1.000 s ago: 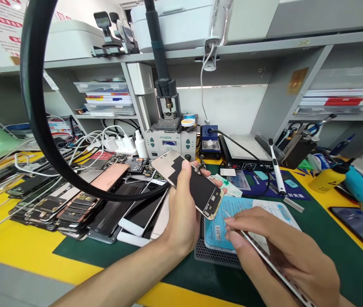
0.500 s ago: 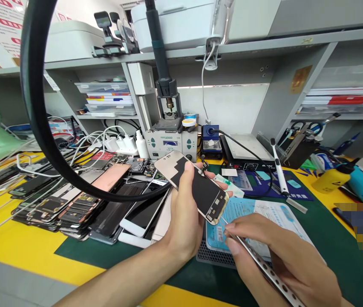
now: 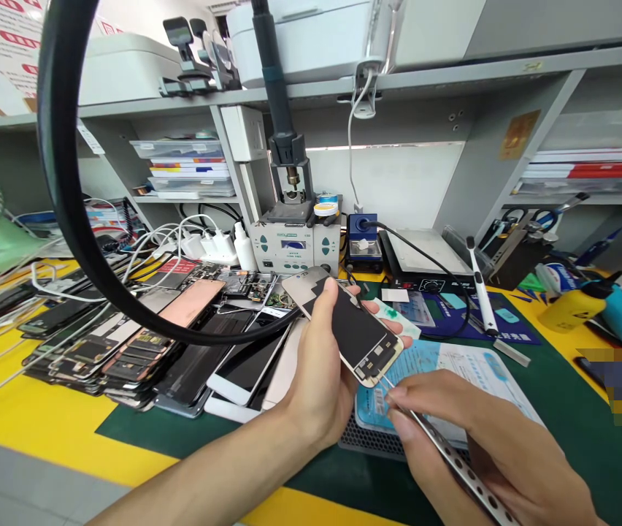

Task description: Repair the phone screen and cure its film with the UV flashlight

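Note:
My left hand (image 3: 319, 358) grips a phone screen (image 3: 355, 321), its back turned up, with a black sheet over the middle and small metal contacts at the near end. The thumb presses on the upper side, and the fingertips show past the far edge. Between thumb and fingers of my right hand (image 3: 469, 431) are silver tweezers (image 3: 461, 467) with round holes along the handle. Their thin tip reaches the screen's near corner; whether it touches is too small to tell. Beneath both hands lies a blue and white package (image 3: 453, 372) on a black perforated pad (image 3: 371, 442).
Stacked phone parts (image 3: 125, 351) and white cables cover the left. A black hose (image 3: 59, 146) loops across the front left. Behind stand a hot-air station (image 3: 294, 248), a soldering iron stand (image 3: 364, 245) and a flat heating plate (image 3: 425, 252). A white brush (image 3: 482, 288) and yellow bottle (image 3: 568, 310) are at right.
The phone screen has shifted slightly right and turned a little in my left hand's grip. The tweezers' tip stays by its near corner. The whole view has moved marginally.

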Tool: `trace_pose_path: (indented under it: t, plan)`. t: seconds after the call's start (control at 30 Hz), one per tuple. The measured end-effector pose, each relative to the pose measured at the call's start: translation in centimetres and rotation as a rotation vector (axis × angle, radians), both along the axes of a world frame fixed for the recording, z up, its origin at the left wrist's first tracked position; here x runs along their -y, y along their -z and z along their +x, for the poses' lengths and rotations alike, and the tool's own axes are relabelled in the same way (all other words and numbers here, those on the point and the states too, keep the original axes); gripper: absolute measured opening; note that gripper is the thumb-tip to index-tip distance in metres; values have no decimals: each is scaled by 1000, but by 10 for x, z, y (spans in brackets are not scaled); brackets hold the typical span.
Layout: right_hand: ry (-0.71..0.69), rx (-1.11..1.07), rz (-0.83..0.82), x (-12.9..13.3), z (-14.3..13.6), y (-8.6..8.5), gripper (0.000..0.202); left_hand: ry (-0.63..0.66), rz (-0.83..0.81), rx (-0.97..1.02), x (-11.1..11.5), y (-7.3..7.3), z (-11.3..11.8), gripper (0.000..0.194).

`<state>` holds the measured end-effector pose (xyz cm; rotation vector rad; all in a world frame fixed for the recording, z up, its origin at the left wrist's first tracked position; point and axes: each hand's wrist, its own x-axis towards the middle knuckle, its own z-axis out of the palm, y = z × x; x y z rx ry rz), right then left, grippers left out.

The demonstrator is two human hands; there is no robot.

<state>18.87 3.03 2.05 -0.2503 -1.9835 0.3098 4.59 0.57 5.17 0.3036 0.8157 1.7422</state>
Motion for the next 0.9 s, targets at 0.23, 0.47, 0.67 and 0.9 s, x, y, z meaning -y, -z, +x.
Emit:
trace_pose_path:
  t: [0.23, 0.47, 0.67, 0.9]
  plan:
    - [-9, 4, 37, -3, 1, 2, 31, 26, 13, -7, 0, 2, -1, 41]
    - [15, 34, -12, 1, 3, 1, 30, 29, 23, -37, 2, 1, 1, 41]
    - [-6, 20, 68, -4, 2, 5, 27, 6, 56, -85, 3, 1, 3, 41]
    - [142, 111, 140, 6, 7, 5, 16, 16, 40, -52, 3, 0, 3, 43]
